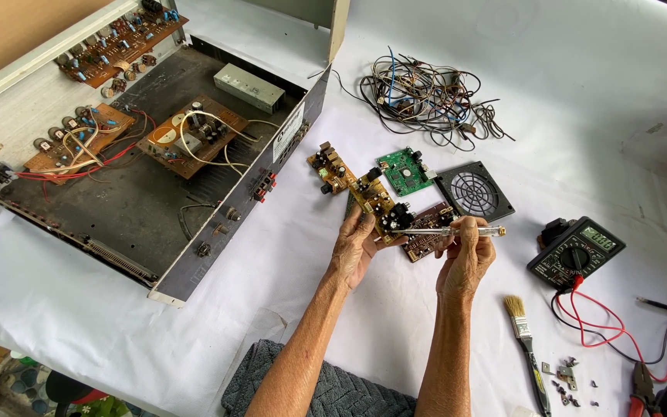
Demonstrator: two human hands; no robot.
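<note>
Circuit board (364, 191), long, narrow and yellowish with black knobs and small parts on it, is lifted off the white-covered counter (287, 255) just right of the open amplifier chassis (148, 147). The left hand (357, 245) has its grip closed on the near end of this board, fingers curled round its lower edge. The right hand (468, 251) has its grip pinched on a screwdriver (449, 230) with a clear handle, held level, its metal tip touching the board near the left hand's fingers.

Just right of the board lie a small green circuit board (404, 171), a brown circuit board (430, 232) partly under the screwdriver, and a black fan grille (474, 191). Beyond them, farther from the person than the board, sits a tangle of loose wires (426, 96). Well to the right of the board rests a digital multimeter (577, 251) with red and black leads, and nearer the person a paintbrush (525, 340), small screws (569, 382) and red-handled pliers (642, 386).
</note>
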